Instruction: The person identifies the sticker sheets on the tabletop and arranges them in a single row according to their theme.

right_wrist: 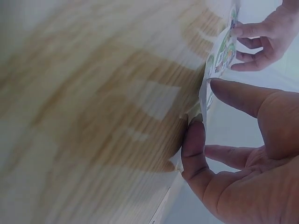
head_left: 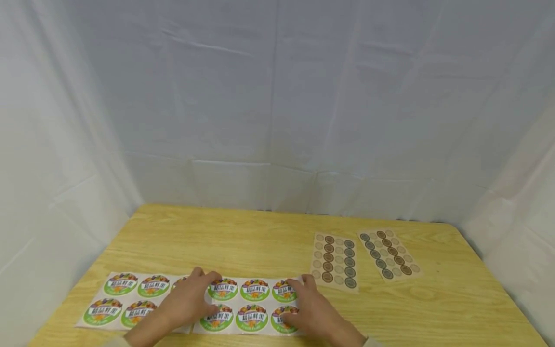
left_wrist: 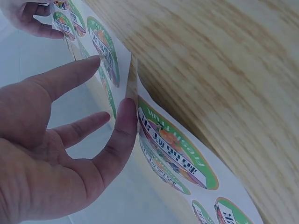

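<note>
Two white sheets printed with round fruit stickers lie side by side along the table's near edge. My left hand (head_left: 186, 296) rests across the narrow gap between the left sticker sheet (head_left: 100, 295) and the right sticker sheet (head_left: 235, 308). In the left wrist view its fingers are spread, one fingertip (left_wrist: 126, 108) at the gap and another on a sticker. My right hand (head_left: 314, 306) is over the right sheet's outer edge. The right wrist view shows its thumb (right_wrist: 224, 91) touching the sheet and a bent finger (right_wrist: 194, 149) at the edge.
Two tan sheets of small round stickers, one upright tan sheet (head_left: 334, 262) and one slanted tan sheet (head_left: 390, 255), lie farther back on the right. The wood-grain table (head_left: 225, 236) is surrounded by a white curtain (head_left: 277, 120) at the back and sides.
</note>
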{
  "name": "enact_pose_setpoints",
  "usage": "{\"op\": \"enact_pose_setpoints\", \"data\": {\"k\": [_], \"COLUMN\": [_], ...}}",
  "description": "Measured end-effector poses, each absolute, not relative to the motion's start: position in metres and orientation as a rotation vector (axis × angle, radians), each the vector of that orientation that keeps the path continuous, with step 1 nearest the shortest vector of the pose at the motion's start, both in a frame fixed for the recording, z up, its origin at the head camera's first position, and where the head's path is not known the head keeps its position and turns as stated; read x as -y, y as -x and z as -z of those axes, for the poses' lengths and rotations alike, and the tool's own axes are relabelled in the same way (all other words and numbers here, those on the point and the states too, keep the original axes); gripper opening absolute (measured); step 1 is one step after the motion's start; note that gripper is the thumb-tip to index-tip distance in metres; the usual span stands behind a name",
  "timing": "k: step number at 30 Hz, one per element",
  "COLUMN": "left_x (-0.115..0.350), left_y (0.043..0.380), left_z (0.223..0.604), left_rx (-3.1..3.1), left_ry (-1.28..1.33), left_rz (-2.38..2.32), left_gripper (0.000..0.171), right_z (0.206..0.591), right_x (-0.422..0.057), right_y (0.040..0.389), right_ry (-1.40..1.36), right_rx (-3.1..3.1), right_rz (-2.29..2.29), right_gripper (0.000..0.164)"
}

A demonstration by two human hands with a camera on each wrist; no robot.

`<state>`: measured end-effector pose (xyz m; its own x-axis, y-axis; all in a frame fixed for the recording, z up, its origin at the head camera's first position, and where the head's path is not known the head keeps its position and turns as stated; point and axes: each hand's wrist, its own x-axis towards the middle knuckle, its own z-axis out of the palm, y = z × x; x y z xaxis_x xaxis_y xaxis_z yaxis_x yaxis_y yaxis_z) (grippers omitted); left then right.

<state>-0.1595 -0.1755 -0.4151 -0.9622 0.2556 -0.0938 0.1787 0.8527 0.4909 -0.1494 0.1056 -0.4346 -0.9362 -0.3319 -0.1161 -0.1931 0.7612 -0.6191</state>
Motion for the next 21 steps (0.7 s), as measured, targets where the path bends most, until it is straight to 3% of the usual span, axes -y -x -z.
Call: {"op": "enact_pose_setpoints", "data": {"k": [21], "left_x": [0.1768], "left_y": [0.1581], "left_z": [0.4162], "left_rx": [-2.933], "left_ry": [-0.371], "left_rz": [-0.678], "left_gripper": [0.059], "right_z": [0.4344], "right_x": [-0.1076], "right_y": [0.1412], "right_ry": [0.521], "right_rx": [-2.83], "right_rz": [0.806], "right_gripper": [0.07]}}
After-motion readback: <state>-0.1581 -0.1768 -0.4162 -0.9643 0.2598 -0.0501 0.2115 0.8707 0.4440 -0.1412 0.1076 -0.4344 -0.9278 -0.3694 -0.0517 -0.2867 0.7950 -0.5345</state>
